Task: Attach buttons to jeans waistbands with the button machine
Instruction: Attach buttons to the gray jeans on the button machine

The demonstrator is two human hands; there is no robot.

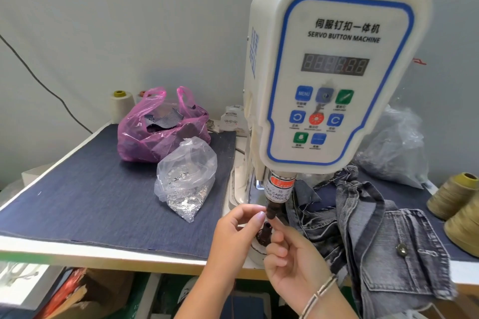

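Head view: both hands meet at the die gap, lower centre of frame, under the machine (334, 70) head. Left hand (233, 230) fingers curled, fingertip touching the upper punch (272, 208); whether it pinches a button, cannot tell. Right hand (290, 259) fingers pinched toward the lower die (265, 232), contents hidden. Jeans (375, 228) lie just right of the dies, nearer the right hand, waistband running away to the right, one button (401, 249) already on.

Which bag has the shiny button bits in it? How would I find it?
Start at the big white button machine and look left across the blue denim-covered table. Two bags sit there: the clear bag is the nearer one, in front of the pink bag. It alone is see-through, with small silver pieces inside.
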